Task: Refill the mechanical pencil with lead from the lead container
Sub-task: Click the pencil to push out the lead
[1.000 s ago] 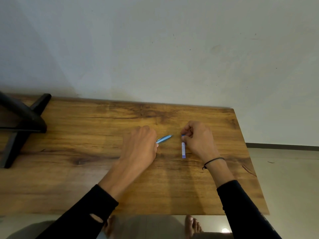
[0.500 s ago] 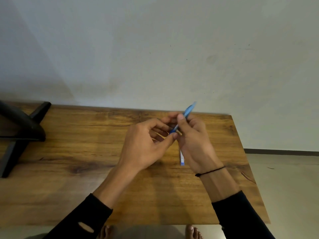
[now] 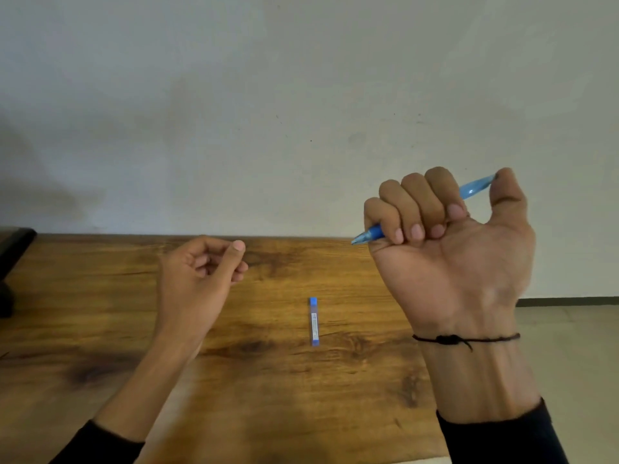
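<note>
My right hand (image 3: pixel 459 259) is raised above the table's right part, fist closed around the blue mechanical pencil (image 3: pixel 474 189). Its tip points down-left out of the fist and my thumb rests on its top end. The lead container (image 3: pixel 314 321), a slim clear tube with a blue cap, lies flat on the wooden table (image 3: pixel 268 396) between my hands, touched by neither. My left hand (image 3: pixel 197 279) hovers over the table to the left of the tube, fingers loosely curled, thumb against forefinger; I cannot see anything in it.
A black stand (image 3: pixel 13 262) sits at the table's far left edge. A plain wall rises directly behind the table. The table's right edge runs under my right forearm, with floor beyond it.
Both hands had held the pencil together above the container. Now they have parted: the right hand lifted the pencil up and right in a fist, the left withdrew leftward.
</note>
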The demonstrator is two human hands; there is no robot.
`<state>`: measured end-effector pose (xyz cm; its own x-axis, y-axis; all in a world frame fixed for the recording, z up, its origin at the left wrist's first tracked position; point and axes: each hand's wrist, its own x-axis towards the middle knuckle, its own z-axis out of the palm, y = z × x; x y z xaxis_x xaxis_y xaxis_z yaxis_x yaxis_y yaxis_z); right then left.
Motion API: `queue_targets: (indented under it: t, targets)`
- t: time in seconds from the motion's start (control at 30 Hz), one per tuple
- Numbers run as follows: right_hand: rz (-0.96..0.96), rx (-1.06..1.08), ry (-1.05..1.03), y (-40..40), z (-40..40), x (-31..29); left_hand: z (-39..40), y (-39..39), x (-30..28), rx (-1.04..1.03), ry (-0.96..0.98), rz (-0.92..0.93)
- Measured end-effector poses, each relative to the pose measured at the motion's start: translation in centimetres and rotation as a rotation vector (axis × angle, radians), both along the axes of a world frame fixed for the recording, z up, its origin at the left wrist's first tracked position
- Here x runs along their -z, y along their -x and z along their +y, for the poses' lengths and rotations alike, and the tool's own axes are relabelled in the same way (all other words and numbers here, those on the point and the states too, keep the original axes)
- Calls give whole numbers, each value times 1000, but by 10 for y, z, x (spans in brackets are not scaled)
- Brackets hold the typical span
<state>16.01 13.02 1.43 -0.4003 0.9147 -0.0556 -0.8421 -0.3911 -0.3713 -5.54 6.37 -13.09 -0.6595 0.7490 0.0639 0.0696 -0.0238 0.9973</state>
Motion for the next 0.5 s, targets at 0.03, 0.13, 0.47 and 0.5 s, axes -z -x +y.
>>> queue_targets:
  t: [0.03, 0.13, 0.47, 0.5]
  targets:
    - [12, 6, -5, 0, -2, -3, -1, 0, -1, 5, -12, 8]
    - [23, 35, -13, 0, -7, -11, -2, 1, -2, 9, -31, 31]
    - [21, 44, -33, 1, -19, -28, -4, -2, -4, 35, -60, 44]
    - [23, 48, -30, 0, -19, -29, -4, -2, -4, 38, -61, 48]
